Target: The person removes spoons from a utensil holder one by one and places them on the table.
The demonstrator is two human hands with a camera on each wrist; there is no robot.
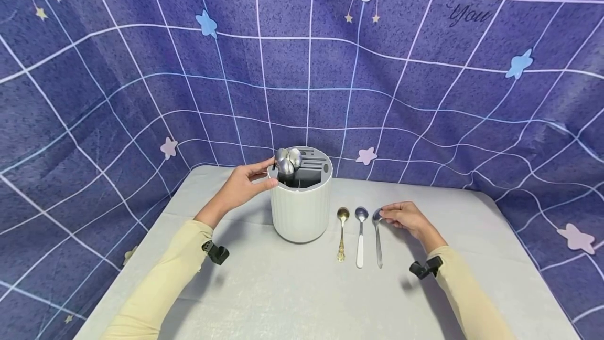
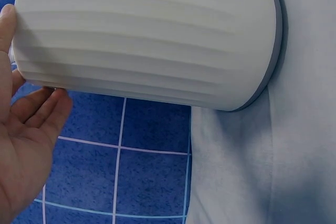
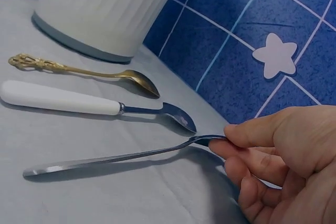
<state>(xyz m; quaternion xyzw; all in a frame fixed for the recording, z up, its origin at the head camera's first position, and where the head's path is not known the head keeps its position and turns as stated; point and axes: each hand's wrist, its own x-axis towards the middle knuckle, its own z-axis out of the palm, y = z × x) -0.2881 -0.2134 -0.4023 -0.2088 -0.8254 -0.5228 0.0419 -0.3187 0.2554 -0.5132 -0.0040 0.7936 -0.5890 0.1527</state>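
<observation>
My right hand pinches the bowl end of a plain silver spoon between thumb and fingers; in the right wrist view that end is tilted up, with the handle tip low by the cloth. Left of it lie a white-handled spoon and a gold spoon with an ornate handle. My left hand holds the upper left side of a white ribbed utensil holder, thumb in front and fingers behind. Spoons stand bowls up in the holder's left compartment, their handles hidden.
The holder's grey top has narrow slots at the back and an open compartment at the front right. A pale grey cloth covers the table. Behind and beside it hangs a blue curtain with a grid and stars.
</observation>
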